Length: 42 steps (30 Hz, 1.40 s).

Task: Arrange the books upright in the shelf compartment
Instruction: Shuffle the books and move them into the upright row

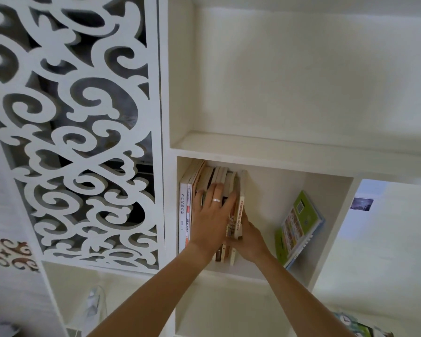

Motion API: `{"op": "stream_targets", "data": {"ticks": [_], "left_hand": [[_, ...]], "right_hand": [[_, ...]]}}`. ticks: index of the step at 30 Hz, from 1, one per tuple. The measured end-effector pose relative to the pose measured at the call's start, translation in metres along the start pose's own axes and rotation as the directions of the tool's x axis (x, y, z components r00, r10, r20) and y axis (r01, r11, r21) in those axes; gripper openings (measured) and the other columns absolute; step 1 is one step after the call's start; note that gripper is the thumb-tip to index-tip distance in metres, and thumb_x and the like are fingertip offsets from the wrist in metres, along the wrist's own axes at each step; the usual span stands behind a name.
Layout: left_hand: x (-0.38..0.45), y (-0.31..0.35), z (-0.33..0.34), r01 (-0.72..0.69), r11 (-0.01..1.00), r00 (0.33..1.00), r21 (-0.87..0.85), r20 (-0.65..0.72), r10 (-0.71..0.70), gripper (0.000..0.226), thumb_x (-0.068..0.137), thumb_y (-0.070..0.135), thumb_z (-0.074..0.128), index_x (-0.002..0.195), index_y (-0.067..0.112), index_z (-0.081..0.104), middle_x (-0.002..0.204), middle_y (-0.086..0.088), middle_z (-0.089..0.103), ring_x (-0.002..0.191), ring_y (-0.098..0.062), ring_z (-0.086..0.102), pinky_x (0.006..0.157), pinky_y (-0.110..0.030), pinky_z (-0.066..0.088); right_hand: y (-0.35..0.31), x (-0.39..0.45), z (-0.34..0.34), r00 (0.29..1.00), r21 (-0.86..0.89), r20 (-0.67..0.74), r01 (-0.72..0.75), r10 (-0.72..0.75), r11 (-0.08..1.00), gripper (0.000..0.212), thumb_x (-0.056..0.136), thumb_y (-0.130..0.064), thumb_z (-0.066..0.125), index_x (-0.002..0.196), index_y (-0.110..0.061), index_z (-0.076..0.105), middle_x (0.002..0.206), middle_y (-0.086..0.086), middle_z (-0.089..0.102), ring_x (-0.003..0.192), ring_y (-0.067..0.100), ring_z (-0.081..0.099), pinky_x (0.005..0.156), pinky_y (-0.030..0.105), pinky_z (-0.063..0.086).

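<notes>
White shelf compartment [336, 190] holds upright books [184, 210] (green book [299, 222] leaning).

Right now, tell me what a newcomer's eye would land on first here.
First, the two hands in the middle compartment: the left hand lies flat on the spines of the upright books, and the right hand holds the row's right end. Next, the green book leaning tilted against the right wall. Then the white scrollwork panel at left.

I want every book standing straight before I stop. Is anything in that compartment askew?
Yes. The green book leans alone against the compartment's right wall, tilted, apart from the upright row that the left hand presses and the right hand steadies.
</notes>
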<state>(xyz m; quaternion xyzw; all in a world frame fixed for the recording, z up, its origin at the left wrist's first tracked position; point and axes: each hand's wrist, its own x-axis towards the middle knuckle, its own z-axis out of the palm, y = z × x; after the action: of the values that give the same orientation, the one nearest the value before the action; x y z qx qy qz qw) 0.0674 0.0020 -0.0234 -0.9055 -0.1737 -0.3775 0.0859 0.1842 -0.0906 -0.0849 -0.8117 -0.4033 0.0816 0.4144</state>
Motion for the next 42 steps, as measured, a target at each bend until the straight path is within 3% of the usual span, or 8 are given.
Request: {"op": "stream_targets", "data": {"ticks": [2,6,10,14,22,30,36,42], "left_hand": [[0.0,0.011,-0.004,0.053,0.999,0.998,0.001,-0.018,-0.053,0.052,0.085,0.023,0.043,0.137,0.024,0.051,0.143,-0.014,0.048,0.139,-0.034,0.041,0.116,-0.052,0.025],[0.003,0.031,-0.001,0.04,0.996,0.999,0.082,-0.032,-0.037,0.063,0.083,0.019,0.049,0.145,0.009,0.043,0.151,-0.021,0.037,0.143,-0.04,0.032,0.12,-0.055,0.02],[0.006,0.034,0.008,0.008,0.987,0.998,0.158,0.062,-0.018,0.076,0.083,0.028,0.064,0.148,0.0,0.037,0.151,-0.024,0.032,0.143,-0.041,0.028,0.123,-0.056,0.014],[0.005,0.042,0.005,-0.012,0.97,0.988,0.243,0.15,-0.026,0.057,0.09,0.026,0.063,0.137,-0.005,0.052,0.149,-0.028,0.034,0.141,-0.046,0.027,0.121,-0.06,0.02],[0.014,0.045,0.011,-0.007,0.976,0.996,0.217,0.094,-0.014,0.056,0.093,0.013,0.061,0.142,-0.009,0.042,0.135,-0.028,0.048,0.131,-0.042,0.045,0.119,-0.051,0.034],[0.015,0.043,0.021,0.027,0.997,0.999,0.076,-0.036,-0.025,0.046,0.09,0.009,0.066,0.133,-0.001,0.055,0.128,-0.02,0.056,0.123,-0.035,0.053,0.114,-0.046,0.04],[0.01,0.043,0.026,0.011,0.979,0.999,0.205,0.029,-0.018,0.063,0.092,0.019,0.065,0.146,-0.005,0.041,0.144,-0.027,0.043,0.136,-0.042,0.039,0.123,-0.05,0.023],[0.019,0.051,0.019,0.106,0.979,0.992,0.173,0.056,-0.117,0.054,0.088,0.018,0.071,0.135,-0.003,0.054,0.137,-0.023,0.048,0.127,-0.037,0.047,0.117,-0.047,0.037]], "right_hand": [[0.003,-0.006,-0.009,0.998,0.049,0.062,-0.008,0.005,0.999,0.099,0.086,-0.033,0.081,0.16,-0.038,0.015,0.132,-0.02,0.057,0.12,0.007,0.059,0.093,0.021,0.047],[0.01,-0.009,-0.014,0.997,0.015,0.058,-0.052,0.051,0.999,0.071,0.097,-0.021,0.063,0.158,-0.03,0.027,0.137,-0.003,0.064,0.121,0.02,0.064,0.082,0.016,0.046],[0.004,-0.011,-0.004,0.986,-0.055,-0.153,-0.077,0.068,0.996,0.064,0.094,-0.022,0.062,0.152,-0.03,0.037,0.108,0.002,0.075,0.092,0.024,0.072,0.07,0.029,0.052],[0.013,-0.016,0.002,0.908,-0.074,-0.41,-0.129,0.088,0.989,0.043,0.091,-0.036,0.064,0.133,-0.03,0.056,0.091,-0.005,0.076,0.079,0.018,0.073,0.068,0.034,0.06],[0.013,-0.014,-0.016,0.986,-0.164,-0.16,-0.07,0.044,0.984,0.048,0.095,-0.027,0.06,0.142,-0.027,0.049,0.107,0.006,0.076,0.094,0.031,0.072,0.075,0.034,0.056],[0.003,-0.014,-0.009,0.989,-0.196,-0.138,-0.076,0.049,0.978,0.068,0.098,-0.028,0.055,0.159,-0.031,0.026,0.116,0.007,0.074,0.101,0.032,0.071,0.083,0.037,0.057],[0.004,-0.018,-0.008,0.978,-0.13,-0.19,-0.113,0.087,0.985,0.056,0.099,-0.024,0.052,0.152,-0.032,0.037,0.118,0.006,0.073,0.103,0.032,0.07,0.082,0.035,0.055],[0.004,-0.023,-0.013,0.973,-0.06,-0.195,-0.14,0.126,0.988,0.047,0.096,-0.018,0.055,0.142,-0.027,0.047,0.112,0.005,0.074,0.1,0.03,0.07,0.073,0.027,0.046]]}}
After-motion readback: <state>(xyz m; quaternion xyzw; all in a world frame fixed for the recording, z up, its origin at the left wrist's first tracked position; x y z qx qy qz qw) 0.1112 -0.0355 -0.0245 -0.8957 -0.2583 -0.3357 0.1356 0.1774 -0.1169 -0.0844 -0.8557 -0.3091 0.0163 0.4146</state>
